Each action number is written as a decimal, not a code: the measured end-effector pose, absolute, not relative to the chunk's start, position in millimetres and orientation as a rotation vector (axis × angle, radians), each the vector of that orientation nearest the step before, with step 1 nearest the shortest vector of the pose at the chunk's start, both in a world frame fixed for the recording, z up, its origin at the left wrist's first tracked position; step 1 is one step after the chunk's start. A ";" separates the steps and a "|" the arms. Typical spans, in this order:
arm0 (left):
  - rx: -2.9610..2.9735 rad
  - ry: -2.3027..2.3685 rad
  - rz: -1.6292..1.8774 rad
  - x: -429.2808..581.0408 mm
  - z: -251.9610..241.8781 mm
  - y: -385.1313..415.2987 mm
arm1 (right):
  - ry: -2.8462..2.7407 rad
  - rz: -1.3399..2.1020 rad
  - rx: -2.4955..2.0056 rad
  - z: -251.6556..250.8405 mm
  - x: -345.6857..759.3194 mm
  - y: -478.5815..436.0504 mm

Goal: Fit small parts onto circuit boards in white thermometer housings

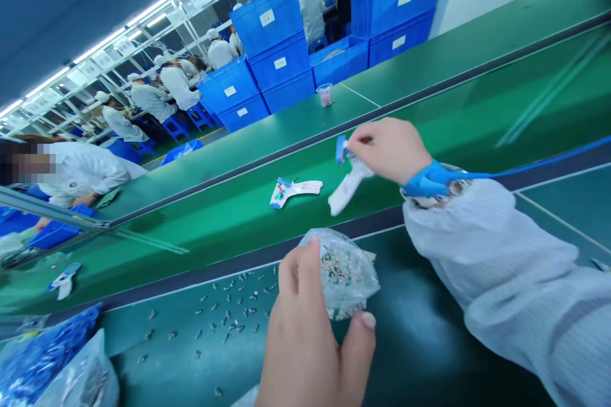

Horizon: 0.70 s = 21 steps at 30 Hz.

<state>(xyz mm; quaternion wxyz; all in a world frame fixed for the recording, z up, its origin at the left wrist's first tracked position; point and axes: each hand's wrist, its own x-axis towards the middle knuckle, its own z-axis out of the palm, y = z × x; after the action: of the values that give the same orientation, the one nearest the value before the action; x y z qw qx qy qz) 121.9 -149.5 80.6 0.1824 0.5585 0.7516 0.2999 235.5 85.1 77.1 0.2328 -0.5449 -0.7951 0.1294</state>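
My right hand (392, 151) is above the green conveyor belt, its fingertips pinching a white gun-shaped plastic housing (351, 187) with a blue end. A similar white housing (298, 189), with blue parts and small coloured wires, lies on the belt to its left. My left hand (310, 337) is over the near work surface with thumb and fingers spread. Just beyond its fingers lies a clear plastic bag (351, 270) filled with tiny metal and green parts; whether the fingertips touch it is unclear. Small metal parts (233, 311) are scattered left of this hand.
Bags of blue pieces (52, 353) and a clear bag (83, 378) occupy the lower left. Another housing (65, 280) rests farther down the belt. A small cup (325, 95) stands on the far ledge, before stacked blue crates (279, 63). A blue cord (539, 168) trails from my right wrist.
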 end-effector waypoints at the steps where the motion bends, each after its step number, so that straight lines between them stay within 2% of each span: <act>1: 1.560 2.091 0.805 121.3 82.8 -148.6 | -2.111 0.288 -1.613 70.8 238.5 99.2; 5: 1.606 1.925 0.496 117.5 91.8 -140.5 | -2.104 0.267 -1.797 37.3 231.6 128.3; 8: 1.667 1.803 0.292 115.1 95.7 -135.4 | -2.348 0.375 -1.613 5.8 201.6 120.3; 12: 1.685 1.787 0.226 114.5 97.1 -134.4 | -2.583 0.461 -1.413 -27.6 163.7 103.3; 16: 1.703 1.794 0.167 113.7 96.8 -132.2 | -2.683 0.535 -1.398 -36.6 159.2 106.4; 21: 1.761 1.849 0.222 109.4 96.2 -130.8 | -2.816 0.662 -1.339 -23.4 167.6 107.9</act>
<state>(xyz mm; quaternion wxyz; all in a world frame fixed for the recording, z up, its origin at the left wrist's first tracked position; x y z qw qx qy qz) 109.4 -130.8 96.2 0.2854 0.6584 0.6915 0.0829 167.6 107.9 -23.4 -0.0231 -0.4199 -0.8832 0.2076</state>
